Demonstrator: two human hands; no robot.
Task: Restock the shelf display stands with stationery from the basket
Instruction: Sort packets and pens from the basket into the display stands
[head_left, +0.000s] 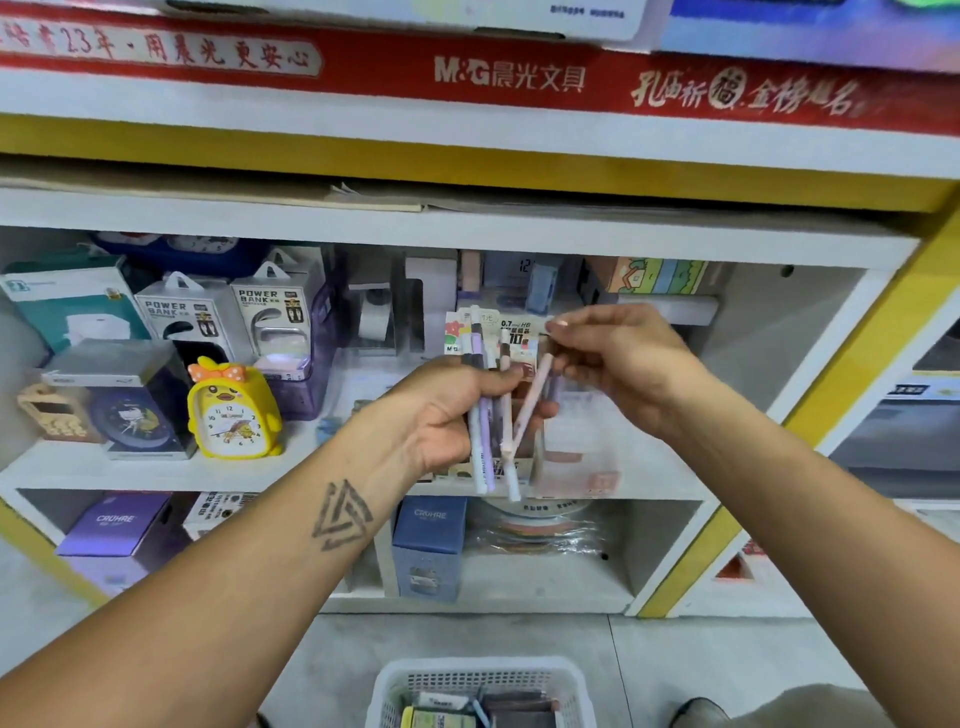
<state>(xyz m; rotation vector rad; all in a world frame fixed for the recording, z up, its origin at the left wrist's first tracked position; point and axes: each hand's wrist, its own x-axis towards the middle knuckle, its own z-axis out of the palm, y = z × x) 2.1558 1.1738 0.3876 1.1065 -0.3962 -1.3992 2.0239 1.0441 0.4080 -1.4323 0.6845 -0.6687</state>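
So the white basket (480, 686) sits on the floor right below everything, still with stock in it. Straight above the basket, the left hand (447, 415) has a tight grip round a bundle of pens (491, 410), long axes running roughly up-down, tips fanning out. The right hand (618, 358), just right of the bundle, pinches one pink pen (532, 402) that leans up toward it. Beyond the bundle is the shelf (363, 480), so my guess is that pen gets pulled out rightward.

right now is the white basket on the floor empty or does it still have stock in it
Not empty. The white basket on the floor holds several packs and pens, visible inside its mesh walls at the bottom of the view.
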